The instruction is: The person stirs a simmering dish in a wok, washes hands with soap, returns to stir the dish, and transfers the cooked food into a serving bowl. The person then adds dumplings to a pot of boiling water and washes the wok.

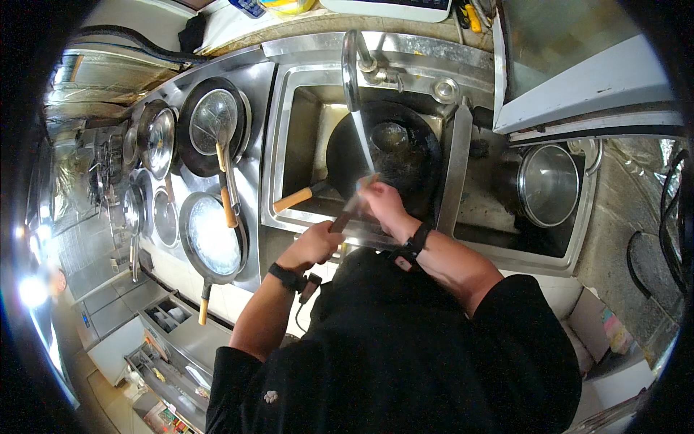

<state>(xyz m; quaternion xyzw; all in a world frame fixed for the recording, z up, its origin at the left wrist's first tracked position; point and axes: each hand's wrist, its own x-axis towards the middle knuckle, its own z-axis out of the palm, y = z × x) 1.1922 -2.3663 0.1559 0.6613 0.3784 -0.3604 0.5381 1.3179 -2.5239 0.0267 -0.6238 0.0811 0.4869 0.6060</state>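
My left hand [312,247] grips the brown handle of a utensil [341,221] at the front rim of the sink. My right hand [384,205] is closed around the utensil's upper part, which is blurred; its exact kind and anything else in the fingers cannot be made out. Both hands are close together over the near edge of a black wok [406,176]. The wok lies in the left basin [309,127], its wooden handle [293,199] resting across the rim at the left. Water [363,141] runs from the curved faucet [351,70] into the wok, just beyond my right hand.
On the steel counter to the left stand several pans, including a light-filled frying pan [210,238], and a mesh strainer [213,122] atop a dark pan. A metal divider [455,163] separates the right basin, which holds a steel pot [548,185]. A white-framed panel [585,81] juts in at right.
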